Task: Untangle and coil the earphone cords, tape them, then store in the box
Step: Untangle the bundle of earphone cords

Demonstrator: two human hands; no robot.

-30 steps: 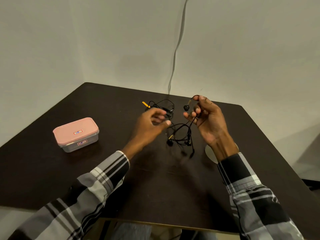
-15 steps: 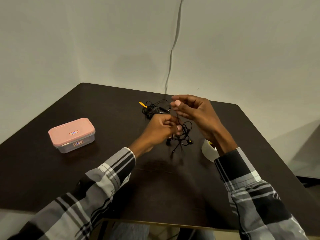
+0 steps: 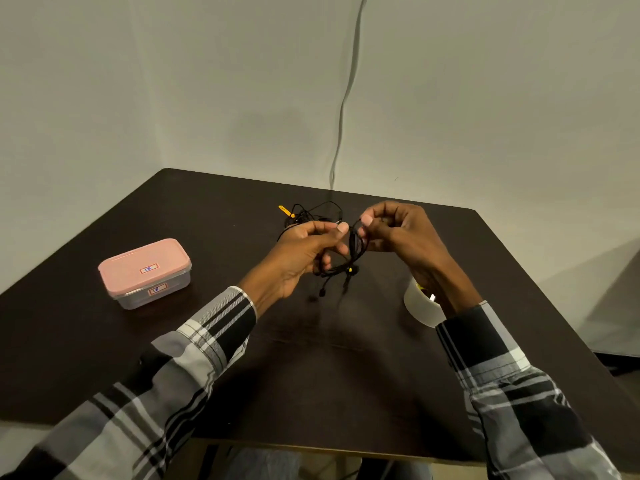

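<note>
- Cords (image 3: 346,261) hang as a black tangle above the table (image 3: 214,209) at its middle, held between both hands; a second ago they hung from the right hand alone.
- Left hand (image 3: 304,251) has come in and pinches a strand; right hand (image 3: 398,230) pinches the loop beside it.
- Hands now nearly touch, so untangling has begun, I judge.
- Second tangle (image 3: 311,213) lies behind; tape (image 3: 420,306) and shut box (image 3: 145,271) wait untouched.

Box (image 3: 145,271) labels illegible.
</note>
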